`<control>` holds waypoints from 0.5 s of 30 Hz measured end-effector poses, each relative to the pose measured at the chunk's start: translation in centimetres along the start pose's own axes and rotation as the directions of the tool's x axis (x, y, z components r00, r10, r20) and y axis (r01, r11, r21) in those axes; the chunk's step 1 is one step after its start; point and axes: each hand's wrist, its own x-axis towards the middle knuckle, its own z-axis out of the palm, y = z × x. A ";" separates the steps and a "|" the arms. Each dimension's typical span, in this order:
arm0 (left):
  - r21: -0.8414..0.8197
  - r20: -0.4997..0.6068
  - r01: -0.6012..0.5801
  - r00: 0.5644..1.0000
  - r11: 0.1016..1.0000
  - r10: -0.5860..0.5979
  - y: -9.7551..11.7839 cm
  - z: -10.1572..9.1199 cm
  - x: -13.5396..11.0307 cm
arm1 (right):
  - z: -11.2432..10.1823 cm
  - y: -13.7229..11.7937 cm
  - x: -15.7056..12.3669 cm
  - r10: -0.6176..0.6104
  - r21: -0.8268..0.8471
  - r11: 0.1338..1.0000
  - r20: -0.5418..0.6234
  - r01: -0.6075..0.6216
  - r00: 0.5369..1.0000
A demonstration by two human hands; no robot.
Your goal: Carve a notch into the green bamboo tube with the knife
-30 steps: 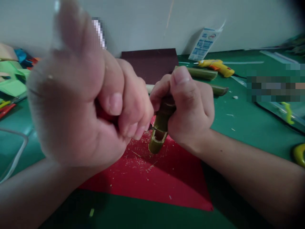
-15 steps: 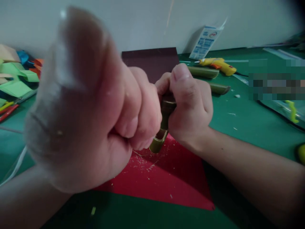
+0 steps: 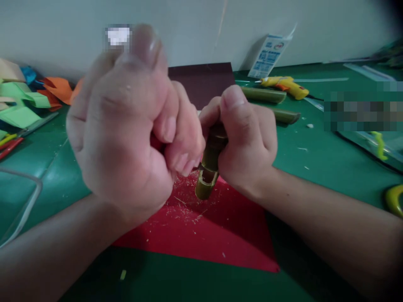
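Note:
My right hand is closed round a green bamboo tube, thumb on top. The tube slants down toward me and has a rectangular opening cut near its lower end. My left hand is a fist close to the camera, just left of the tube. A bit of dark red shows between its curled fingers, and a thin dark edge pokes out by the bamboo; what the fist holds is mostly hidden. Beneath both hands lies a red sheet, strewn with pale shavings.
Two bamboo pieces and a yellow hot glue gun lie behind my right hand. A white-and-blue carton leans on the wall. Folded green paper and red-handled scissors are at left. A yellow ring-shaped object is at far right.
My left fist has moved away from the camera and turned, so it looks smaller and shows more of its fingers. The right hand keeps its grip on the bamboo tube.

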 end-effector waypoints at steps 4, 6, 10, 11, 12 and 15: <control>0.064 -0.043 0.065 0.997 0.996 -0.062 -0.4 -0.2 -0.5 | -0.1 -0.2 -0.3 0.029 -0.006 1.000 0.039 -0.029 0.999; -0.066 -0.145 0.130 0.980 0.989 -0.138 -0.5 -0.3 -0.3 | 0.0 0.0 -0.3 0.051 -0.012 0.999 0.052 -0.051 0.997; -0.212 -0.223 0.110 0.962 0.971 -0.157 -0.7 -0.4 0.2 | 0.0 0.5 -0.2 0.000 0.035 0.999 0.049 -0.002 0.999; -0.177 -0.195 0.112 0.970 0.978 -0.146 -0.7 -0.4 0.3 | 0.0 0.5 -0.2 -0.016 0.054 0.998 0.049 0.013 0.999; -0.120 -0.163 0.115 0.978 0.986 -0.133 -0.7 -0.5 0.4 | 0.0 0.5 -0.1 -0.026 0.071 0.997 0.051 0.023 0.998; 0.046 -0.123 0.098 0.988 0.994 -0.092 -0.9 -0.9 0.7 | 0.0 0.3 -0.1 -0.034 0.080 0.996 0.037 0.031 0.999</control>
